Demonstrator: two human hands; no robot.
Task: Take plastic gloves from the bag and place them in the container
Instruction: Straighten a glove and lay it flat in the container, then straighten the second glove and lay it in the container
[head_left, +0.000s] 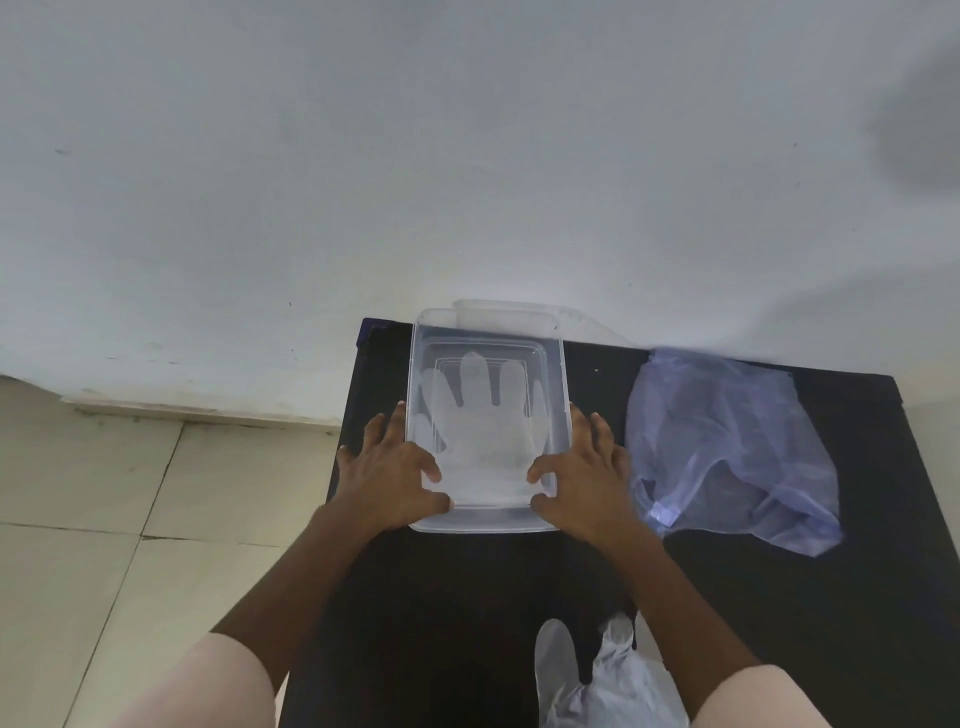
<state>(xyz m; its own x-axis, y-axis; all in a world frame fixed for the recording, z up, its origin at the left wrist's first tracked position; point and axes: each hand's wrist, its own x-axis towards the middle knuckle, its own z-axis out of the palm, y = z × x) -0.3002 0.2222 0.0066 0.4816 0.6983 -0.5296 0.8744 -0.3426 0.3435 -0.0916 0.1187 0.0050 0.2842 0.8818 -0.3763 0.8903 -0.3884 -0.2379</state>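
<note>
A clear plastic container (558, 395) stands on the black table (467, 597). One translucent plastic glove (483, 426) lies flat inside it, fingers pointing away from me. My left hand (395, 467) grips the container's near left corner and my right hand (584, 467) its near right corner. On each hand the thumb and forefinger reach over the rim onto the glove's cuff, while the other fingers lie along the outer walls. The bluish see-through bag (727, 441) lies crumpled on the table to the right, apart from my right hand.
A clear lid (519, 312) leans against the white wall behind the container. More thin plastic (602, 680) hangs over the table's near edge. Tiled floor (104, 519) lies beyond the table's left edge.
</note>
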